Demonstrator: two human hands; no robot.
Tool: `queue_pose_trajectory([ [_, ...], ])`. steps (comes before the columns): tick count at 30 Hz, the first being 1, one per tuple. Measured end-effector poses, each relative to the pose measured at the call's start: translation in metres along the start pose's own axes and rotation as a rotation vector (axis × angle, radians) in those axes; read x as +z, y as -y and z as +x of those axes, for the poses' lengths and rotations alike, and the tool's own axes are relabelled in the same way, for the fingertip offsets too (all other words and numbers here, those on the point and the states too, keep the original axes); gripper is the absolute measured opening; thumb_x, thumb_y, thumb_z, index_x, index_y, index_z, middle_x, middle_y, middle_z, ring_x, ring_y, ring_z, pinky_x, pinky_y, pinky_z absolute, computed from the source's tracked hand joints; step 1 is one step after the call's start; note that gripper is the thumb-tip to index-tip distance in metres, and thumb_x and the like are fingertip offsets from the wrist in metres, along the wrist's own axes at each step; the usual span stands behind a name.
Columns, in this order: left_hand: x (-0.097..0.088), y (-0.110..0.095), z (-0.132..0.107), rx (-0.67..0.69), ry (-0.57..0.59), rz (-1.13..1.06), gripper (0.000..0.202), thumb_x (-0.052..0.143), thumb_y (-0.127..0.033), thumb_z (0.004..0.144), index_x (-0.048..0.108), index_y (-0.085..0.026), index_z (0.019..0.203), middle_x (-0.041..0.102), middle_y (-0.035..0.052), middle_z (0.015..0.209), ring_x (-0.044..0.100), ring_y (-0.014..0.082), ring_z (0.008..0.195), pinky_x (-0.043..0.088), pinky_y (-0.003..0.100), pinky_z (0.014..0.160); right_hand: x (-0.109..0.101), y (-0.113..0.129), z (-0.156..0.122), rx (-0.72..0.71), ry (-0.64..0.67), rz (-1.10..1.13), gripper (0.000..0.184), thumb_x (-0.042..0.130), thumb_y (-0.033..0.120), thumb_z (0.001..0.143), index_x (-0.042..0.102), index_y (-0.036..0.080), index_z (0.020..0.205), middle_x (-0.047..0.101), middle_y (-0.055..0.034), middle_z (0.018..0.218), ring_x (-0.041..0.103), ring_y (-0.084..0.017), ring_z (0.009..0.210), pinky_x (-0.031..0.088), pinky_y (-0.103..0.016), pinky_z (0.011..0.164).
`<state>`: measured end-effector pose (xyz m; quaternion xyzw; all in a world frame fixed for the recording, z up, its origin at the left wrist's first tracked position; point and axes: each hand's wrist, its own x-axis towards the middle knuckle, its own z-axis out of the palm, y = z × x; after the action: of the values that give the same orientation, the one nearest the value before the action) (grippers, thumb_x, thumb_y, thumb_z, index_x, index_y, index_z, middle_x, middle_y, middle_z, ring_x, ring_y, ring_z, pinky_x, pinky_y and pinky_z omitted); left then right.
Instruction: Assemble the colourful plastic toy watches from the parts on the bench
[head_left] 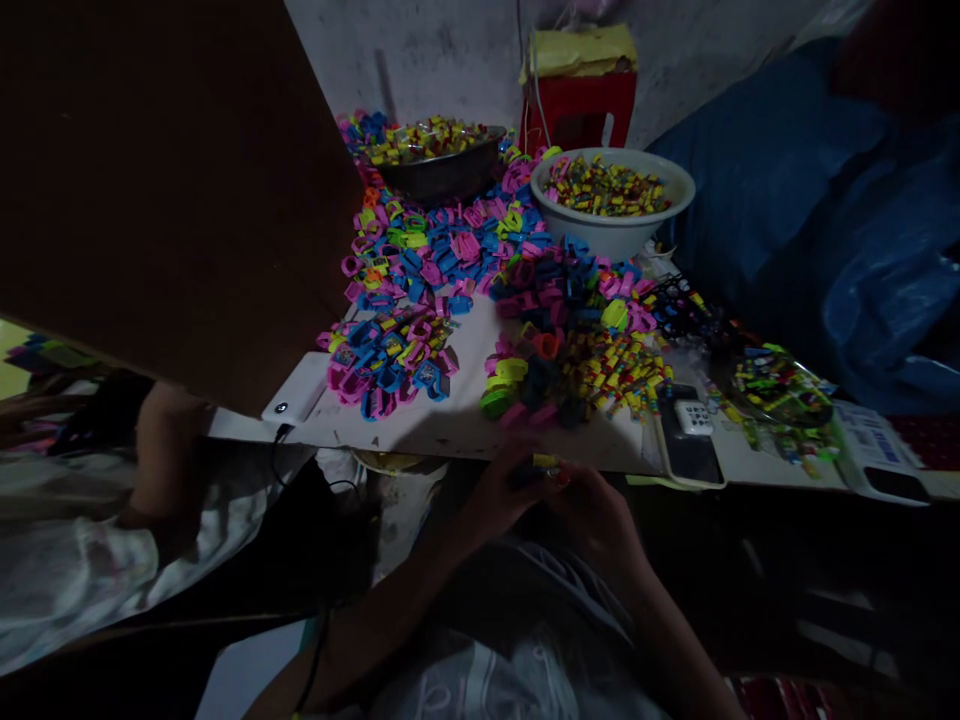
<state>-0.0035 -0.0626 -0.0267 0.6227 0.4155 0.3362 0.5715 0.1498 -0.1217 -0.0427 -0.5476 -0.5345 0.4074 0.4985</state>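
Observation:
Just off the table's front edge, my two hands meet over my lap. My left hand is closed around a small dark plastic toy piece, largely covered by the fingers. The fingertips of my right hand pinch a small yellow-and-red piece against it; dim light blurs the details. Beyond the hands lies a heap of dark, pink and lime plastic toy pieces. To its right is a pile of small yellow-and-red pieces.
Pink and blue toy pieces lie heaped at left. A metal bowl and a white basin hold yellow-and-red pieces. A phone lies near the front edge, a white power bank at left. A brown board blocks the left; another person's arm shows below.

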Motion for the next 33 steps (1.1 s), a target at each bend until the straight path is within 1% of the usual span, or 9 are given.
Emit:
queue_pose_trajectory([
  [5, 0.005, 0.004, -0.009, 0.023, -0.090, 0.008, 0.036, 0.067, -0.036, 0.081, 0.056, -0.021, 0.111, 0.056, 0.0082, 0.116, 0.054, 0.0226, 0.110, 0.043, 0.036, 0.096, -0.007, 0.010, -0.001, 0.054, 0.156, 0.168, 0.023, 0.060, 0.033, 0.087, 0.057, 0.024, 0.108, 0.067, -0.0051, 0.102, 0.064, -0.018, 0.090, 0.052, -0.032, 0.084],
  [8, 0.007, 0.003, -0.010, 0.085, -0.103, 0.061, 0.028, 0.068, -0.032, 0.080, 0.060, -0.021, 0.105, 0.056, 0.0074, 0.114, 0.054, 0.0219, 0.110, 0.043, 0.034, 0.096, -0.009, 0.012, -0.001, 0.153, 0.215, 0.329, 0.031, 0.061, 0.036, 0.086, 0.056, 0.025, 0.115, 0.066, -0.0058, 0.112, 0.063, -0.019, 0.098, 0.051, -0.032, 0.086],
  [12, 0.009, 0.002, -0.009, 0.142, -0.141, 0.049, 0.025, 0.070, -0.033, 0.077, 0.064, -0.020, 0.098, 0.059, 0.0069, 0.109, 0.056, 0.0213, 0.105, 0.044, 0.032, 0.093, -0.012, 0.013, -0.003, 0.296, 0.220, 0.452, 0.030, 0.064, 0.038, 0.085, 0.059, 0.027, 0.112, 0.067, -0.0029, 0.105, 0.063, -0.016, 0.090, 0.050, -0.026, 0.080],
  [16, 0.005, 0.003, -0.006, 0.008, -0.264, -0.008, 0.029, 0.067, -0.040, 0.078, 0.063, -0.018, 0.097, 0.064, 0.0055, 0.100, 0.060, 0.0201, 0.094, 0.048, 0.031, 0.087, -0.016, 0.015, -0.004, 0.371, 0.230, 0.522, 0.027, 0.067, 0.038, 0.082, 0.063, 0.027, 0.107, 0.067, -0.0016, 0.101, 0.061, -0.016, 0.089, 0.048, -0.025, 0.080],
  [18, 0.002, 0.004, -0.003, -0.041, -0.232, -0.022, 0.030, 0.064, -0.043, 0.080, 0.063, -0.018, 0.098, 0.066, 0.0044, 0.097, 0.061, 0.0191, 0.088, 0.049, 0.030, 0.083, -0.017, 0.012, -0.001, 0.369, 0.196, 0.517, 0.028, 0.068, 0.040, 0.081, 0.065, 0.028, 0.105, 0.068, -0.0015, 0.099, 0.060, -0.016, 0.086, 0.047, -0.025, 0.078],
  [21, 0.004, 0.012, 0.006, -0.013, -0.095, -0.029, 0.033, 0.067, -0.044, 0.077, 0.065, -0.018, 0.097, 0.069, 0.0046, 0.097, 0.063, 0.0205, 0.090, 0.049, 0.031, 0.085, -0.013, 0.000, 0.010, 0.327, 0.067, 0.435, 0.036, 0.072, 0.045, 0.075, 0.065, 0.026, 0.105, 0.068, -0.0030, 0.097, 0.059, -0.017, 0.081, 0.048, -0.026, 0.071],
  [25, 0.009, 0.023, 0.028, -0.092, -0.157, -0.004, 0.040, 0.065, -0.038, 0.078, 0.063, -0.017, 0.112, 0.069, 0.0070, 0.107, 0.061, 0.0236, 0.104, 0.046, 0.036, 0.094, -0.008, -0.022, 0.032, 0.276, -0.076, 0.323, 0.043, 0.074, 0.049, 0.068, 0.063, 0.023, 0.099, 0.065, -0.0025, 0.086, 0.057, -0.017, 0.071, 0.047, -0.027, 0.062],
  [28, 0.004, 0.027, 0.041, -0.168, -0.192, 0.052, 0.043, 0.064, -0.035, 0.079, 0.061, -0.017, 0.118, 0.068, 0.0065, 0.112, 0.061, 0.0235, 0.106, 0.047, 0.035, 0.093, -0.011, -0.033, 0.038, 0.256, -0.068, 0.281, 0.040, 0.072, 0.047, 0.071, 0.062, 0.023, 0.101, 0.060, 0.0010, 0.075, 0.054, -0.014, 0.064, 0.045, -0.026, 0.059],
  [33, -0.018, 0.027, 0.041, -0.102, -0.070, 0.131, 0.035, 0.063, -0.037, 0.081, 0.066, -0.019, 0.111, 0.065, 0.0060, 0.122, 0.059, 0.0223, 0.111, 0.046, 0.032, 0.096, -0.024, -0.043, 0.032, 0.306, -0.002, 0.277, 0.037, 0.069, 0.047, 0.075, 0.063, 0.022, 0.101, 0.064, -0.0014, 0.078, 0.058, -0.015, 0.069, 0.045, -0.026, 0.063],
])
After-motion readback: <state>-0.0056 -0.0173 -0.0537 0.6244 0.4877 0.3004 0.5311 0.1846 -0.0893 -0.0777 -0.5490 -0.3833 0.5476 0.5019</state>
